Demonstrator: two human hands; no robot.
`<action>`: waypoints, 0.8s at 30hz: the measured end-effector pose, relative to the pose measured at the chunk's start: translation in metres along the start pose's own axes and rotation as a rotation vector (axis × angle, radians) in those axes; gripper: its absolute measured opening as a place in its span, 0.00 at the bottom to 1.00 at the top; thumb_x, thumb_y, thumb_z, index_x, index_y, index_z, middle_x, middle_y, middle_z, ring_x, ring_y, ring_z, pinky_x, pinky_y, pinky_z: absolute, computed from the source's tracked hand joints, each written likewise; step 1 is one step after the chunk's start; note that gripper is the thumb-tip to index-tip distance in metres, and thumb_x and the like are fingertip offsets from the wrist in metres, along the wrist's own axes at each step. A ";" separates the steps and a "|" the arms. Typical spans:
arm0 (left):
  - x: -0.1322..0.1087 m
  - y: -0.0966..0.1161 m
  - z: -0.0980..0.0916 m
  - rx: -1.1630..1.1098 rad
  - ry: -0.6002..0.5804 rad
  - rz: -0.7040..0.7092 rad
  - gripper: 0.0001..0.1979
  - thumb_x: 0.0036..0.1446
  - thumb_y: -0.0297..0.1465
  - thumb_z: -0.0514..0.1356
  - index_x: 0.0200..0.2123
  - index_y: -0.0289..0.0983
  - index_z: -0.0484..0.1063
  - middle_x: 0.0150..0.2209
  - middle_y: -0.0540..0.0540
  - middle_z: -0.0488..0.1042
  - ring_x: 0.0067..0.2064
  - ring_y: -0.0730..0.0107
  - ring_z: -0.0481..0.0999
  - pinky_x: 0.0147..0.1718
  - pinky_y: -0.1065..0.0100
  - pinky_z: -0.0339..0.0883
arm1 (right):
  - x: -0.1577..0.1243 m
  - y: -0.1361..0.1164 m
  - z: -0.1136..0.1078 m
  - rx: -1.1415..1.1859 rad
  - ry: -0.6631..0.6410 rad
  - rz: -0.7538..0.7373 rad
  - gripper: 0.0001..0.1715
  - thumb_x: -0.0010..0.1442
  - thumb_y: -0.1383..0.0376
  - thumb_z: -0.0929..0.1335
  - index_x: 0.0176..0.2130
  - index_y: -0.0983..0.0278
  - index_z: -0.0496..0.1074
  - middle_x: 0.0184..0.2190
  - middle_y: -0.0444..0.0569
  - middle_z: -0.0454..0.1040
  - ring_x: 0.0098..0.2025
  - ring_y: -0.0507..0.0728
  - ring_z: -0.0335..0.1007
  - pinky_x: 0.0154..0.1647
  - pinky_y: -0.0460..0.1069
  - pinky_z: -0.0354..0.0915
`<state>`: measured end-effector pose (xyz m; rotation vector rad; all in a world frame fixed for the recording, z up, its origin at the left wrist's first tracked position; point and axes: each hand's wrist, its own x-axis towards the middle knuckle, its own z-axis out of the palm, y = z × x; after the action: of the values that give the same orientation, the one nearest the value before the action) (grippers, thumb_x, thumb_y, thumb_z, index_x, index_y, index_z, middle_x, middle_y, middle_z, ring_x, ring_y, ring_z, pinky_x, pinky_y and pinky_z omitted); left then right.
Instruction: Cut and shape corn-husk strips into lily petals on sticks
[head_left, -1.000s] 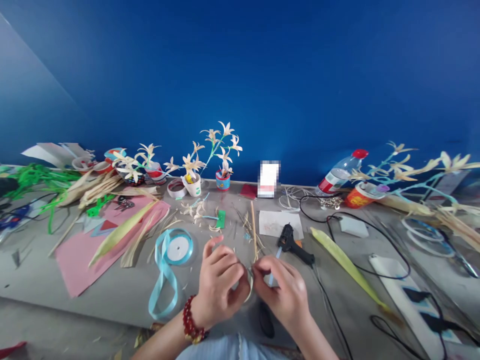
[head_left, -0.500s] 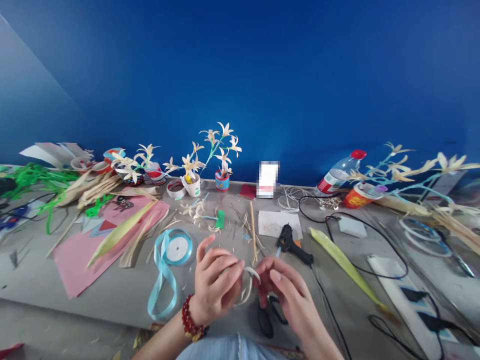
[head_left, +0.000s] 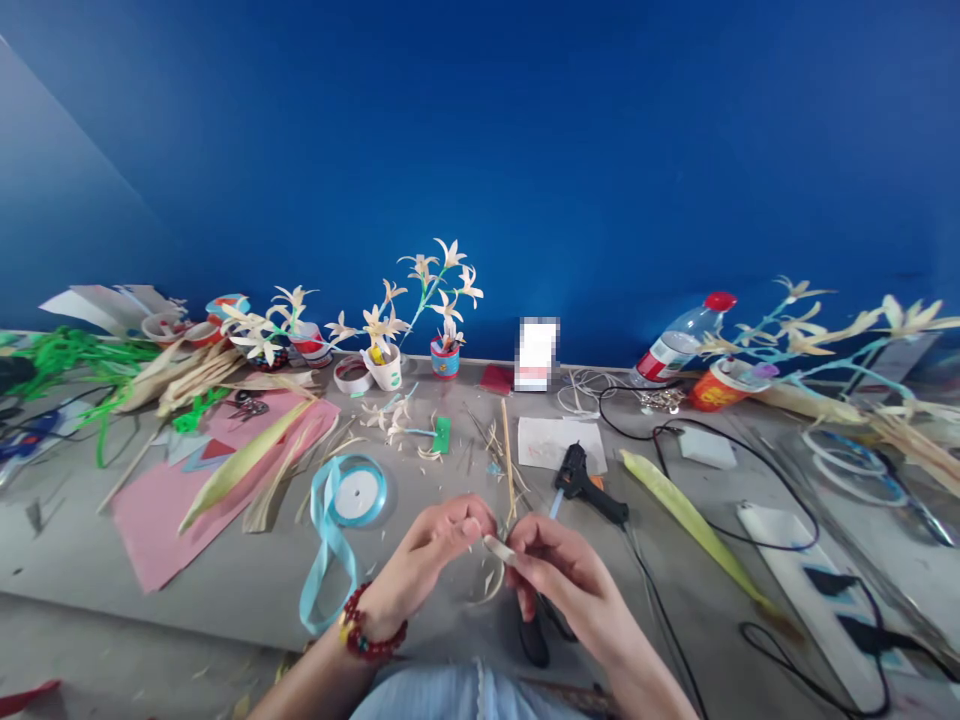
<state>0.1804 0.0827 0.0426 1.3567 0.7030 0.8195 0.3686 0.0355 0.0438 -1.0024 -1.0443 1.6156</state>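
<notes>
So there's this little pale strip just over the front of the desk, pinched between thumb and finger of the right hand. Left hand is right next to its other end, fingers curled in; can't tell if it's actually gripping anything. Black handles poke out below the right hand. Black glue gun lies just beyond that hand, with a long yellow-green husk to its right. Blue ribbon spool is over on the left, then pink paper. White flowers in cups line the back.
</notes>
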 end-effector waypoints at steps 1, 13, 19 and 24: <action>0.001 0.001 0.000 -0.055 -0.021 -0.045 0.17 0.63 0.43 0.56 0.30 0.35 0.71 0.33 0.44 0.72 0.37 0.63 0.70 0.39 0.64 0.64 | 0.000 0.000 0.000 -0.012 0.002 -0.004 0.17 0.60 0.54 0.72 0.31 0.65 0.70 0.23 0.42 0.71 0.20 0.48 0.65 0.21 0.43 0.62; 0.000 -0.005 0.004 -0.290 0.032 -0.142 0.13 0.57 0.38 0.65 0.27 0.35 0.71 0.31 0.47 0.68 0.36 0.67 0.67 0.37 0.68 0.59 | 0.001 0.010 -0.001 0.067 0.103 -0.029 0.18 0.59 0.51 0.73 0.36 0.64 0.74 0.26 0.43 0.72 0.20 0.49 0.64 0.21 0.44 0.64; -0.006 -0.013 -0.002 -0.263 -0.014 -0.135 0.11 0.55 0.37 0.67 0.27 0.35 0.73 0.31 0.47 0.68 0.36 0.67 0.67 0.37 0.69 0.59 | 0.002 0.022 0.000 0.130 0.070 0.042 0.21 0.57 0.50 0.74 0.29 0.63 0.68 0.19 0.39 0.67 0.15 0.47 0.57 0.16 0.42 0.56; -0.012 -0.025 -0.012 -0.324 0.058 -0.119 0.09 0.54 0.33 0.68 0.28 0.36 0.74 0.30 0.48 0.70 0.34 0.70 0.66 0.35 0.70 0.58 | 0.003 0.025 -0.045 -0.369 0.460 -0.191 0.16 0.62 0.53 0.69 0.33 0.63 0.71 0.24 0.42 0.70 0.20 0.50 0.65 0.22 0.44 0.63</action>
<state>0.1666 0.0788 0.0164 0.9946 0.6574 0.8395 0.4030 0.0416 0.0064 -1.3924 -1.0925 0.9876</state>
